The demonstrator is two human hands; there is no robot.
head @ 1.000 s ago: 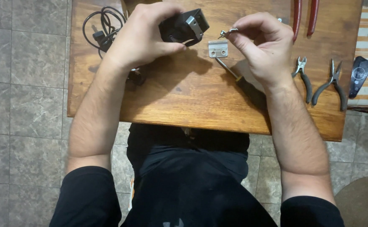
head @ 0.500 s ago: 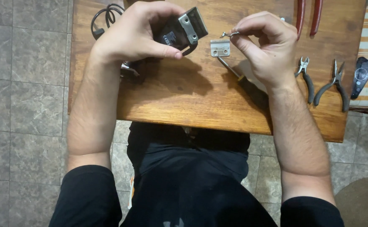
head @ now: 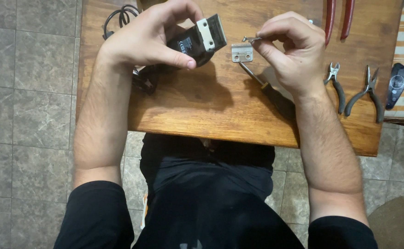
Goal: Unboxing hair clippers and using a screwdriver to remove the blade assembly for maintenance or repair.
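Black hair clipper (head: pixel 195 40) grasped in left hand (head: pixel 149 39), lifted above wooden table (head: pixel 202 106), blade end toward right hand (head: pixel 287 50). Small metal part (head: pixel 250 39) pinched at right fingertips. Loose toothed blade (head: pixel 242 52) flat just below that pinch, screwdriver (head: pixel 268 90) beside it. Two pliers (head: pixel 356 90) further right.

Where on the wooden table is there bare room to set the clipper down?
Bare wood on the table lies along the near edge, between the left hand and the screwdriver. It is crowded at right around the pliers.
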